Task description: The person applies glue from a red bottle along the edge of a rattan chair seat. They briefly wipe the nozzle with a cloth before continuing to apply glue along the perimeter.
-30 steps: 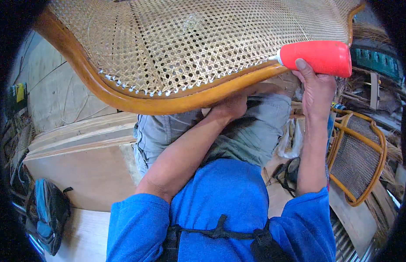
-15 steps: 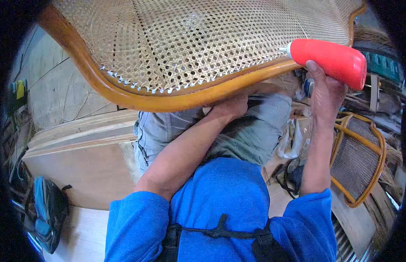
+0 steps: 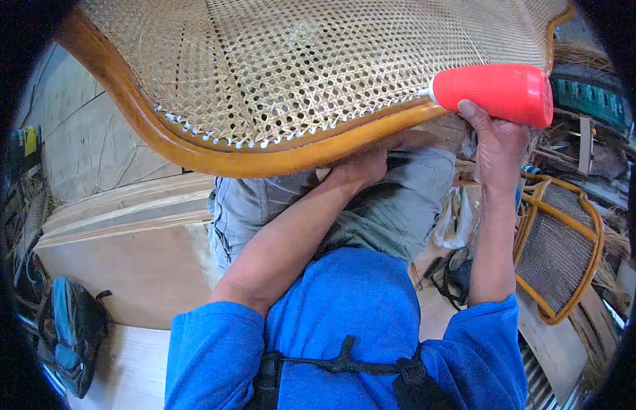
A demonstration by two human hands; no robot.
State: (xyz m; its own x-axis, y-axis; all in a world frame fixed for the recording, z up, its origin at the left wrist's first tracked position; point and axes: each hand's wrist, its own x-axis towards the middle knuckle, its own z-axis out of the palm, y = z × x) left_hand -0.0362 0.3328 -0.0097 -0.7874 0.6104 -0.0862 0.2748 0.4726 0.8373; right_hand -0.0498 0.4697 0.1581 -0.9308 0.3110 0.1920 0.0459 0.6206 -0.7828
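My right hand point(image 3: 501, 147) grips a red squeeze bottle point(image 3: 492, 89), tilted almost level with its nozzle point(image 3: 424, 92) pointing left. The tip is at the woven edge of a cane panel point(image 3: 297, 61), close to the inner side of its curved wooden frame point(image 3: 256, 164). White dabs point(image 3: 239, 144), looking like glue, follow the edge of the weave from the left bend toward the nozzle. Below the near rail, my left hand point(image 3: 364, 167) lies over my lap, against the frame's underside; its fingers are mostly hidden.
Stacked wooden boards point(image 3: 120, 253) stand on the left, with a dark and teal backpack point(image 3: 75, 335) beside them. A smaller cane-filled frame point(image 3: 557, 246) leans at the right. Behind it are loose cane strands and a green crate point(image 3: 591, 102).
My right hand has brought the bottle left and slightly nearer, so its nozzle sits closer to the frame's inner edge. My left hand stays in place.
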